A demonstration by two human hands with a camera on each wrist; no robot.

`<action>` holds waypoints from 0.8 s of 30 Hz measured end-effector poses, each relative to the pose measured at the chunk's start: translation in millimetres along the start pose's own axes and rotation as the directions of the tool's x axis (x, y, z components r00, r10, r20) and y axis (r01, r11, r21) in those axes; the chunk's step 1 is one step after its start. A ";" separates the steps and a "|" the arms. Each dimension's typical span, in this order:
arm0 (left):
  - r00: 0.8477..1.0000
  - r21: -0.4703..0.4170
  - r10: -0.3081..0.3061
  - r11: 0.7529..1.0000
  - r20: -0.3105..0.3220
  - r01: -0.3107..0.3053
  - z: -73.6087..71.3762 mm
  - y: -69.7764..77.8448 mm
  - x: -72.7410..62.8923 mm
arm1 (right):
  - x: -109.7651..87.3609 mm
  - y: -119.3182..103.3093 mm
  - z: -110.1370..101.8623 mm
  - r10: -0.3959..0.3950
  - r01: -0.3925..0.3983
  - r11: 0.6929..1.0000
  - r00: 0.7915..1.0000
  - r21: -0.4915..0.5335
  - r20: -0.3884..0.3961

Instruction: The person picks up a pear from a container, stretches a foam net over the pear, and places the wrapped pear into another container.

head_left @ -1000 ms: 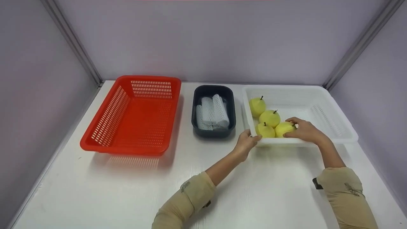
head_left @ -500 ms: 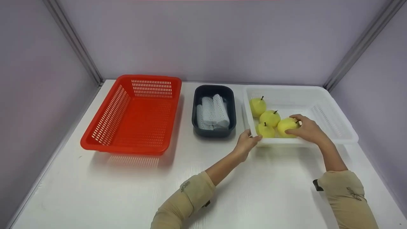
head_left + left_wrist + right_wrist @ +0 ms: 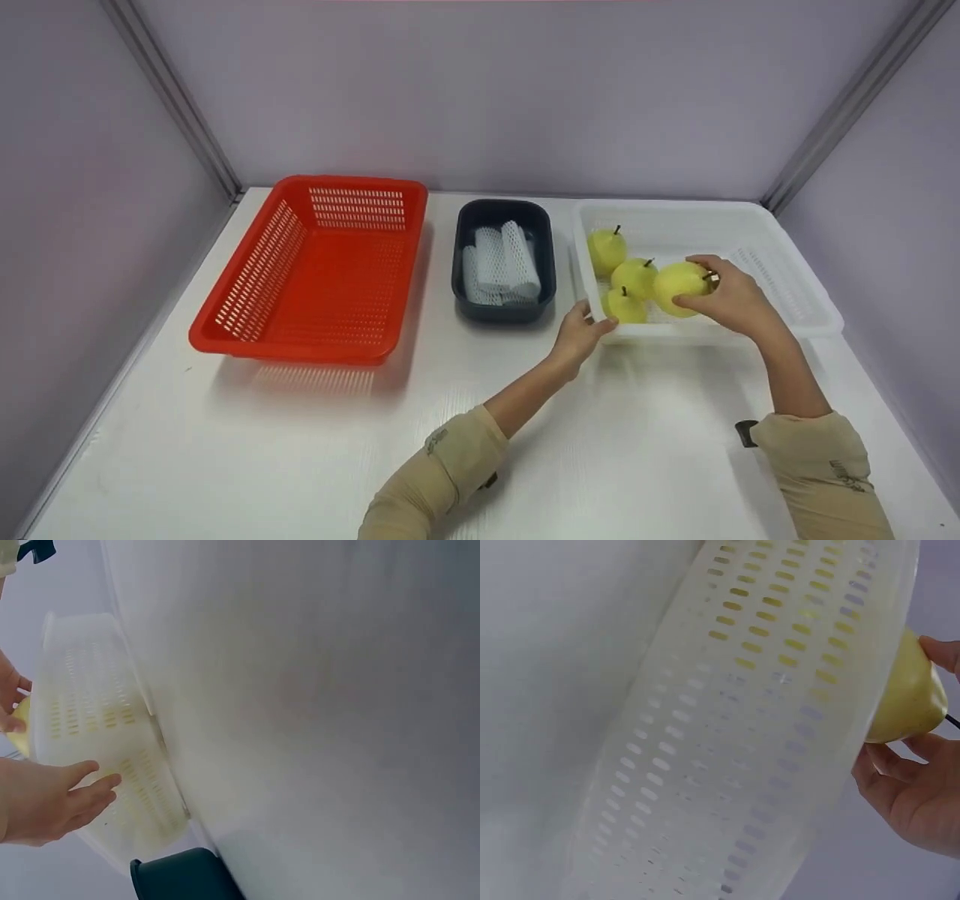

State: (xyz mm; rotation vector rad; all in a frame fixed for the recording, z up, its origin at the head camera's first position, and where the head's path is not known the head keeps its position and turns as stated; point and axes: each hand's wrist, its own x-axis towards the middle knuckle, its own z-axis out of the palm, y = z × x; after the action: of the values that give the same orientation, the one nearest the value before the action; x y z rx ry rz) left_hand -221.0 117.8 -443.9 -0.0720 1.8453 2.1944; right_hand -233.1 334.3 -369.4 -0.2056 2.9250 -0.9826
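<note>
A yellow pear (image 3: 679, 289) with a dark stem is raised to about rim height at the front of the white basket (image 3: 720, 331). My right hand (image 3: 731, 296) grips it, thumb on the near side and fingers on the far side. In the right wrist view the held pear (image 3: 909, 697) shows above the basket's rim. Three more pears (image 3: 606, 251) lie in the basket's left part. My left hand (image 3: 577, 337) holds the basket's front left corner, its thumb over the rim. The left wrist view shows the left hand's fingers (image 3: 90, 799) against the slotted outer wall.
A dark blue tub (image 3: 504, 313) with several white foam net sleeves (image 3: 504, 262) stands left of the white basket. Farther left is a red slotted basket (image 3: 300, 349) with nothing in it. Pale walls (image 3: 480, 97) enclose the white table (image 3: 300, 450) at the back and sides.
The right hand has lifted the pear from beside the other pears, up and slightly to the right. The left hand has stayed at the basket's corner.
</note>
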 end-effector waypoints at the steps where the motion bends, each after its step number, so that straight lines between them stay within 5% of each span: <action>1: 1.000 0.017 0.002 1.000 0.003 -0.002 -0.5 0.4 -0.3 | -1.7 -3.8 0.1 -0.002 0.002 1.000 1.000 0.001 -0.004; 12: 0.997 0.214 -0.018 0.977 0.079 0.000 -17.1 9.7 -19.2 | -19.6 -46.6 12.1 -0.068 0.068 0.997 0.998 0.027 0.006; 18: 0.974 0.306 0.105 0.938 0.199 -0.164 -38.1 19.0 -31.0 | -25.2 -62.8 28.8 -0.135 0.134 0.991 0.990 0.024 0.032; 24: 0.923 0.429 0.220 0.835 0.314 -0.345 -55.5 27.6 -44.8 | -29.7 -77.5 43.3 -0.206 0.203 0.978 0.977 0.054 0.058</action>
State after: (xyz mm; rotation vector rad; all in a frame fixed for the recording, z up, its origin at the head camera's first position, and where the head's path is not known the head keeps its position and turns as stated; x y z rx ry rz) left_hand -192.0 51.8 -418.3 0.5931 2.2943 1.7299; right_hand -191.4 251.5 -356.9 -0.5344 2.8621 -1.0484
